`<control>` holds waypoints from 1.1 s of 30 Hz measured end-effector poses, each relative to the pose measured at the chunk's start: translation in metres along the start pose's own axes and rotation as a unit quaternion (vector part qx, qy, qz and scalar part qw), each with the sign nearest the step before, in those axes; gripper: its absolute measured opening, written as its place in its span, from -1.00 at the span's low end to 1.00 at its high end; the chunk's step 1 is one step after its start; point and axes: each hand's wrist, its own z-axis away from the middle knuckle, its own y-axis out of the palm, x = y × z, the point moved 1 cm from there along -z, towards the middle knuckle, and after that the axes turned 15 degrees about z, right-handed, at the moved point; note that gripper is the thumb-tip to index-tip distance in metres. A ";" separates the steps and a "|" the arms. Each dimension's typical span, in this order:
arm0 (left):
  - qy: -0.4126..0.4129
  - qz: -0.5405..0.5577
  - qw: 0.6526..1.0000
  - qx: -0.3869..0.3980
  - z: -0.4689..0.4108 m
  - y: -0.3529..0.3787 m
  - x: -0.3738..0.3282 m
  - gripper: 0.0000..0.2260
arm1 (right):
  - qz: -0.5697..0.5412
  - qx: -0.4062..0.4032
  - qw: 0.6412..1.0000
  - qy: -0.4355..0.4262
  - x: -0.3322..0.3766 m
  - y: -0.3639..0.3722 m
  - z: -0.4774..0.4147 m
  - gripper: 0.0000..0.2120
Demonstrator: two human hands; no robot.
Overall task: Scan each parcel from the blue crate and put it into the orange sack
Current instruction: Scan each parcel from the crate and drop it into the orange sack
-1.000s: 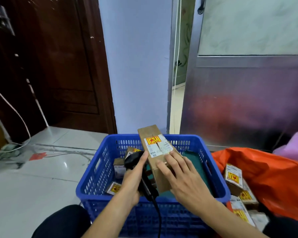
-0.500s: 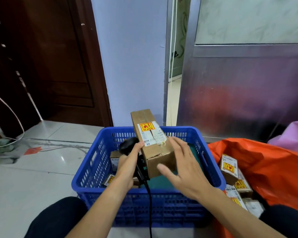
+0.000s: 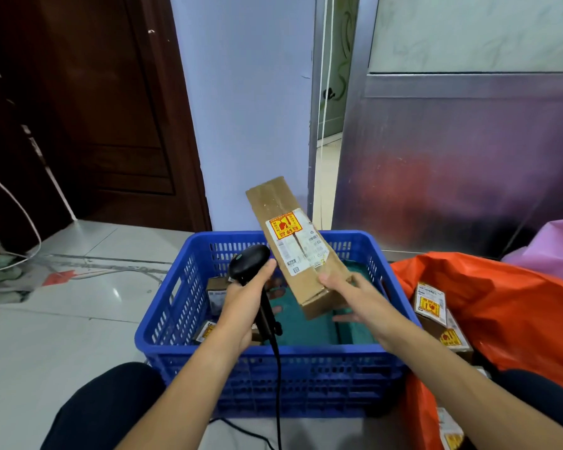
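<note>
Floor tiles [image 3: 62,319] run pale and glossy across the left, below a dark wooden door [image 3: 111,108]; a dull metal door panel [image 3: 468,157] fills the right. The blue crate [image 3: 306,378] sits on the floor between the person's knees. The orange sack [image 3: 501,303] slumps just beside the crate's right wall, its mouth open.

The long cardboard parcel [image 3: 283,203] is held up over the crate, clear of its contents. It is tilted, with the far end raised above the back rim and the near end low over the middle. Its labelled face is turned up towards the camera.

The right hand [image 3: 361,297] grips the parcel's near end: the thumb lies on the top face beside the label, and the curled fingers [image 3: 345,318] wrap beneath.

The left hand [image 3: 244,297] is closed round the handle of a black scanner [image 3: 249,259], with the thumb up against the side of its head. The head sits just beside the parcel's left edge; whether they touch cannot be told. The scanner's cable [image 3: 277,384] hangs down over the crate's front.

Two small boxes [image 3: 216,289] lie at the crate's left side, on a green layer [image 3: 306,329]. A few labelled parcels [image 3: 431,302] lie in the sack.

A white and yellow-red label [image 3: 290,235] covers the middle of the held parcel.
</note>
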 end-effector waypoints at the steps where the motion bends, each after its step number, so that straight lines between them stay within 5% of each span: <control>1: -0.004 0.006 1.000 -0.006 -0.003 -0.002 -0.001 -0.82 | 0.004 -0.037 0.999 -0.007 0.001 -0.007 -0.003 -0.26; 4: 0.010 -0.005 1.000 -0.012 -0.011 -0.014 -0.008 -0.82 | -0.006 -0.135 0.991 -0.023 0.005 -0.028 -0.006 -0.08; 8: 0.056 -0.052 0.997 -0.003 -0.015 -0.025 -0.021 -0.95 | -0.014 -0.201 0.978 -0.059 0.014 -0.045 0.003 -0.28; 21: 0.089 -0.201 0.953 0.210 -0.004 -0.005 -0.021 -0.87 | 0.141 -0.136 0.958 -0.209 0.030 -0.023 0.015 -0.16; 28: 0.068 -0.237 0.933 0.263 -0.017 0.000 -0.027 -0.36 | 0.200 -0.104 0.936 -0.270 0.041 -0.005 0.022 -0.13; 33: 0.063 -0.218 0.935 0.271 -0.026 0.004 -0.029 -0.26 | 0.212 -0.126 0.924 -0.292 0.044 -0.005 0.016 -0.19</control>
